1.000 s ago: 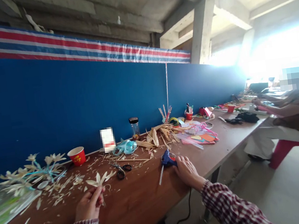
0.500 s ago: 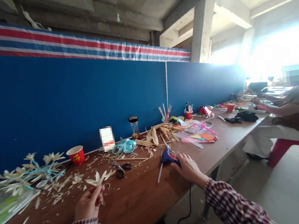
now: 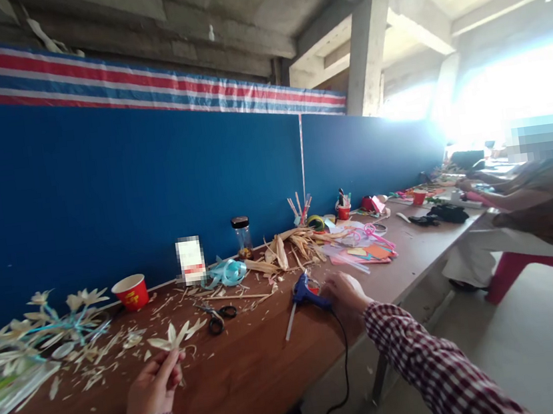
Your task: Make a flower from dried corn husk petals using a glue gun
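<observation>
My left hand is closed in a pinch on the base of a pale flower with pointed husk petals, held above the table. To its right, black scissors lie on the tabletop. A blue glue gun rests on the table with a white glue stick jutting from its back. My right hand is just beyond and right of the gun's handle. Its fingers bend down and are blurred and partly hidden, so whether they touch or hold anything cannot be made out.
Finished husk flowers and a red paper cup stand left. Along the blue partition are blue ribbon, a lidded jar, dried husks and coloured paper. A cord hangs off the edge. A person sits right.
My right hand has come off the glue gun's handle and shifted right and away from me, its fingers now bent. The gun stays put. My left hand still pinches the flower; the view turned slightly.
</observation>
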The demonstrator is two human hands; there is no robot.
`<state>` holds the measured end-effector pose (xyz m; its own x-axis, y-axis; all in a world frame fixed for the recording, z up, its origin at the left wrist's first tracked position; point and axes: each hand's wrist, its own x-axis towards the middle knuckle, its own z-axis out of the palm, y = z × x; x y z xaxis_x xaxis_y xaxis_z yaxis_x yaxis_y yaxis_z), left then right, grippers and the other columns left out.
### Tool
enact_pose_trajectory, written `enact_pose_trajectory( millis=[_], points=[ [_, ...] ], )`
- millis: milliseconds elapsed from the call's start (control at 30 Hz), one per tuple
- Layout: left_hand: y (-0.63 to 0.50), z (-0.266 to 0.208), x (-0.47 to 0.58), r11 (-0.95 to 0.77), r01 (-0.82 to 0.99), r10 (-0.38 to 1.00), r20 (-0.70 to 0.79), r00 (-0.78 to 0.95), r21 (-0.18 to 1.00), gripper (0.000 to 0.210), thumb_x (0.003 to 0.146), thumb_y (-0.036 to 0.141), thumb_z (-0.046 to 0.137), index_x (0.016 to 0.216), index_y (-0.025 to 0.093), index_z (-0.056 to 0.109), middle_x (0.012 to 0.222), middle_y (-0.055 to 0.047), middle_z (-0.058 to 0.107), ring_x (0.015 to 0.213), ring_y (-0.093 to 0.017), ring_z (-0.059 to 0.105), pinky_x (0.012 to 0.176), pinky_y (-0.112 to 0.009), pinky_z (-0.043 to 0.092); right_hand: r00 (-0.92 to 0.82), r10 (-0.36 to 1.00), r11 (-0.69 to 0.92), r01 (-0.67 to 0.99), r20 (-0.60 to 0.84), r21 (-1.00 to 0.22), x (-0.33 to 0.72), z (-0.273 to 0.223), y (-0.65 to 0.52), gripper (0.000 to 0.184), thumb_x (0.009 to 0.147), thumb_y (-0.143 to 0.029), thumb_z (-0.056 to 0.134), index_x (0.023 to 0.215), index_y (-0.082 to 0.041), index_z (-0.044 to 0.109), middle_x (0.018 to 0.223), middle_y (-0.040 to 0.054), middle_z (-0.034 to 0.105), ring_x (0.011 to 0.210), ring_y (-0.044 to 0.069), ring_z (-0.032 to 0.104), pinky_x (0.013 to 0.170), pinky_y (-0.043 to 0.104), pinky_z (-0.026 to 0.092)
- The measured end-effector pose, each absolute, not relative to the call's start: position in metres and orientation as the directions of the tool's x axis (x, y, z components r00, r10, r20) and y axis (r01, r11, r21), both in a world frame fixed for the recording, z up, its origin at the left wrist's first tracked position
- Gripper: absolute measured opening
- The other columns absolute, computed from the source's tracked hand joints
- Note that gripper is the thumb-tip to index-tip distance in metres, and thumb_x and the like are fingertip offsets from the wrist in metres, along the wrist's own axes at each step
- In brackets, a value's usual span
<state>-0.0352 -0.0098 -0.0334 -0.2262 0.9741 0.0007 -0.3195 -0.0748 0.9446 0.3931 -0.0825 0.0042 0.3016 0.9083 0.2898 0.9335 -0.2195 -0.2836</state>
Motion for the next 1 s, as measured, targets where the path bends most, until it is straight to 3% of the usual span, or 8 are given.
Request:
enact_pose_trajectory(
  millis=[233,333,633,833,1000],
  points=[
    [-0.005,-0.038,-0.039,-0.035,-0.358,0.978,-0.042,-0.203,0.933,0.009,0.057,0.018,0.072,0.063,0.018,0.065,0.059,-0.001,0.064,0.042,-0.005,0.048,0.036,-0.012,0.037,0.292,0.923,-0.211,0.929,0.249,-0.305,0.391,-0.004,-0.074,0.020,0.089,-0.022,0.046,0.085,-0.014,0.064,0.091,0.0094,0.064,0.090,0.020,0.058,0.078,0.030,0.040],
    [-0.004,-0.038,-0.040,-0.035,-0.375,0.980,-0.041,-0.194,0.926,0.010,0.056,0.018,0.073,0.063,0.018,0.066,0.058,-0.001,0.064,0.042,-0.005,0.047,0.037,-0.012,0.038,0.272,0.939,-0.190,0.920,0.209,-0.342,0.398,-0.003,-0.078,0.019,0.091,-0.025,0.047,0.089,-0.012,0.062,0.092,0.0072,0.063,0.090,0.019,0.058,0.081,0.034,0.044],
    [-0.005,-0.030,-0.041,0.037,-0.416,0.981,-0.113,-0.160,0.909,0.009,0.053,0.015,0.073,0.058,0.016,0.066,0.057,-0.002,0.065,0.040,-0.005,0.046,0.035,-0.014,0.038,0.275,0.950,-0.169,0.849,0.146,-0.501,0.420,0.002,-0.096,0.025,0.091,-0.032,0.050,0.106,-0.013,0.057,0.100,0.0048,0.061,0.083,0.016,0.061,0.071,0.033,0.053],
    [0.001,-0.038,-0.044,0.041,-0.399,0.980,-0.115,-0.162,0.916,0.010,0.055,0.017,0.073,0.061,0.016,0.065,0.058,-0.002,0.065,0.040,-0.005,0.047,0.036,-0.014,0.038,0.304,0.940,-0.213,0.878,0.155,-0.428,0.415,-0.003,-0.081,0.025,0.089,-0.031,0.052,0.108,-0.015,0.056,0.106,0.0061,0.060,0.089,0.017,0.060,0.077,0.037,0.051],
    [0.000,-0.038,-0.045,0.030,-0.393,0.983,-0.098,-0.154,0.919,0.009,0.055,0.018,0.073,0.060,0.016,0.065,0.059,-0.002,0.065,0.040,-0.005,0.047,0.036,-0.014,0.037,0.253,0.957,-0.193,0.920,0.141,-0.342,0.410,0.002,-0.074,0.016,0.090,-0.026,0.051,0.093,-0.017,0.063,0.093,0.0041,0.064,0.090,0.018,0.060,0.081,0.035,0.048]
  ],
)
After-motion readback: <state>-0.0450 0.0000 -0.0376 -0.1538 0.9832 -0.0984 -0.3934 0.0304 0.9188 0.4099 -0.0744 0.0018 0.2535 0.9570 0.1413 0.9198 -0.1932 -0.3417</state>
